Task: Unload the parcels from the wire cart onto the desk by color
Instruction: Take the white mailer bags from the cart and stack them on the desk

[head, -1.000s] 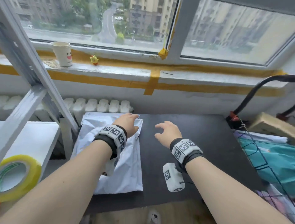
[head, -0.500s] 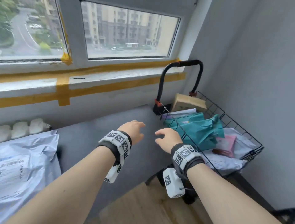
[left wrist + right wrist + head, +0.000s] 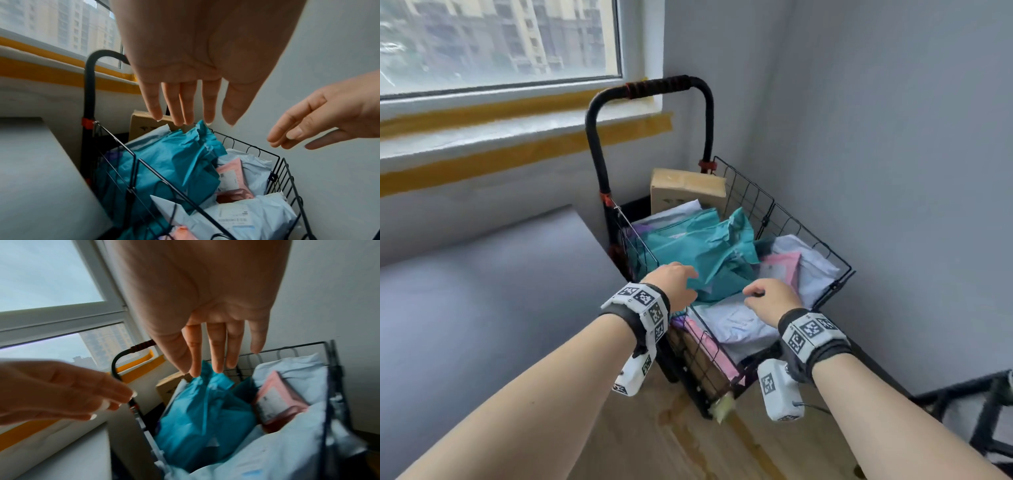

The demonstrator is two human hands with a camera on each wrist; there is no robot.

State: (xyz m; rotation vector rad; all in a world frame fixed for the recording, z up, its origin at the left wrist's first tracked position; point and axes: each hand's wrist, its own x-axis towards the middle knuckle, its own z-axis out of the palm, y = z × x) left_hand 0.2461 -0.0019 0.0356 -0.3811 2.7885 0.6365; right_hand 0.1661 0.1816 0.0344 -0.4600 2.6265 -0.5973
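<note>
We note the parcels sit in the wire cart (image 3: 804, 240), piled to its rim; the cart stands in the room corner, just beside the right end of the dark desk (image 3: 482, 291); topmost is a crumpled teal parcel (image 3: 709, 250) on the window side of the pile; a pink parcel (image 3: 782, 270) with a printed label lies to its right, wedged among white parcels (image 3: 736, 325); a brown cardboard box (image 3: 686, 188) stands at the far end, under the black handle (image 3: 654, 89); a purple edge shows under the teal one, though we cannot tell what it belongs to.

Left hand (image 3: 674, 286) hovers over the near left part of the cart, fingers (image 3: 152, 104) straight and slightly spread, holding nothing; from the head view its fingertips appear at the teal parcel's edge, but the wrist view suggests a gap, so contact is uncertain.

Right hand (image 3: 770, 299) hovers above the white parcels, fingers (image 3: 216, 347) extended and relaxed, holding nothing.

Both wrists carry marker-patterned bands (image 3: 643, 308); behind the cart, a window sill with yellow tape (image 3: 517, 150); wooden floor (image 3: 688, 438) below.
</note>
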